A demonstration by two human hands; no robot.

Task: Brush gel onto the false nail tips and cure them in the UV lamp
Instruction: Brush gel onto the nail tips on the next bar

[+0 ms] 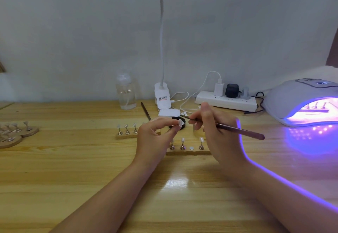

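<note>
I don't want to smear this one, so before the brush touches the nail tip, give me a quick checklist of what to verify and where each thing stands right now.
1. Nail tip held firmly: ok, the left hand pinches it at the fingertips.
2. Brush under control: ok, the right hand grips it like a pen, bristles beside the tip.
3. Gel loaded on the bristles: cannot tell, too small to see.
4. Gel pot open and within reach: cannot tell, mostly hidden behind the fingers.
5. UV lamp on: ok, it glows purple, with a rack already inside.
6. Free spot on the near stand: ok, one bare magnet shows.
</note>
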